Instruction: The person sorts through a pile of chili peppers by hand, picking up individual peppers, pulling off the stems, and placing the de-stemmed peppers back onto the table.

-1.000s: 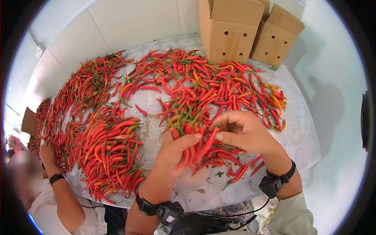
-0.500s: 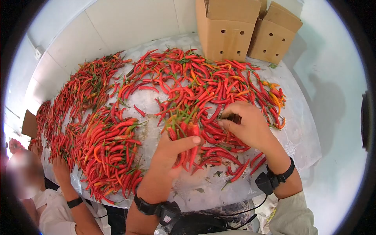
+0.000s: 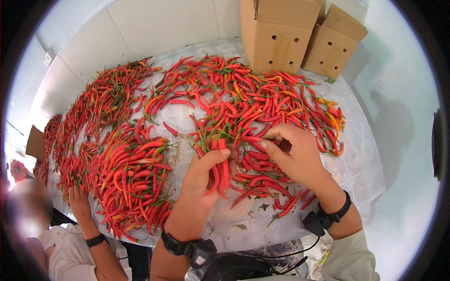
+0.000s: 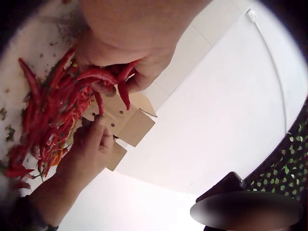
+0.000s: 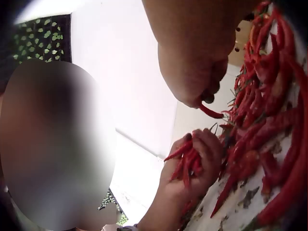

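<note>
One chili (image 3: 252, 139) newly pinched by right hand (image 3: 300, 155), bunch (image 3: 224, 169) still in grip of left hand (image 3: 198, 179)

In the head view, a large cardboard box (image 3: 280, 42) with round holes stands at one o'clock, a smaller box (image 3: 332, 49) just beside it. A wall socket (image 3: 47, 58) sits at ten o'clock, a brown cardboard piece (image 3: 35, 143) at nine. A person in a pale shirt (image 3: 72, 255) is at eight; a soft shadow (image 3: 393, 117) falls on the wall (image 3: 410, 159) at three.

Both hands (image 4: 130, 41) w/ red chilis (image 4: 98, 73).
</note>
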Motion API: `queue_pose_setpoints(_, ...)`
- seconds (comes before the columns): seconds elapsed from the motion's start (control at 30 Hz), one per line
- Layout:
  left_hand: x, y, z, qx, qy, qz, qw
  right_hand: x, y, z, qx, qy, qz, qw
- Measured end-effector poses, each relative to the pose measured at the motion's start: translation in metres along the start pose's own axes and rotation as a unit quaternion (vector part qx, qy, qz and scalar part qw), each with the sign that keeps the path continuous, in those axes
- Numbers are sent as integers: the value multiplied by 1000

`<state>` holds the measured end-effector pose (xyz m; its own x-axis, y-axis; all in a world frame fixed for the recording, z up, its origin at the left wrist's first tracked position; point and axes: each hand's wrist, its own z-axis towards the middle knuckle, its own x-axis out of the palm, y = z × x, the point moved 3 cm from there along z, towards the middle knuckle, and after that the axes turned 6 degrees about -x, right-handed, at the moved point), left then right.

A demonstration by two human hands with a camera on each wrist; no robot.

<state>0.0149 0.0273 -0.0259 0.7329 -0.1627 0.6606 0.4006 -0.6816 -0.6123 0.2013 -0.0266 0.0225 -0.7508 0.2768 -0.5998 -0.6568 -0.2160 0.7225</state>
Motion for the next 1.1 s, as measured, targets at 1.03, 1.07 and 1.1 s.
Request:
queue_pose_setpoints(1.03, 2, -4, -1, 68, 1, -4, 998, 6, 8, -4, -132, 20, -52, 990)
queue_pose_setpoints(1.07, 6, -3, -2, 80, 11, -4, 997, 5, 13, -5, -136, 19, -39, 990)
queue_pose_setpoints(1.1, 10, -3, -2, 91, 20, -4, 996, 6, 17, -7, -139, 18, -26, 990)
